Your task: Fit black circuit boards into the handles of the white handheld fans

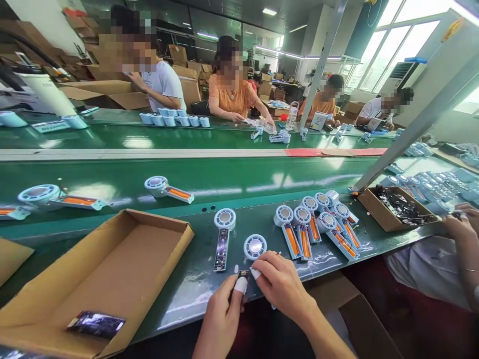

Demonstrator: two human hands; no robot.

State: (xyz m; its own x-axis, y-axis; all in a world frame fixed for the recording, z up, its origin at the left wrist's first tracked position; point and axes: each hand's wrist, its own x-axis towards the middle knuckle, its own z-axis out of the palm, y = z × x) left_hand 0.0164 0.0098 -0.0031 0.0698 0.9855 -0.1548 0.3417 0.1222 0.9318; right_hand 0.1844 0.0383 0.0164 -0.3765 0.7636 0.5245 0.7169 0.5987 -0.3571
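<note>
While green workshop bench (194,279) gleams, left hand (225,310) pinches board (243,274); right hand (280,281): hold unclear.

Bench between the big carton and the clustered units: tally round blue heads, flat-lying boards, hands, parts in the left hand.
Round blue heads: 2
Flat-lying board: 1
Left hand and right hand: 2
Dark part in left hand: 1
Total: 6

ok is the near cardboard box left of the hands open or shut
Open: the cardboard box shows its inside from above, with a dark circuit board lying in it.
</note>
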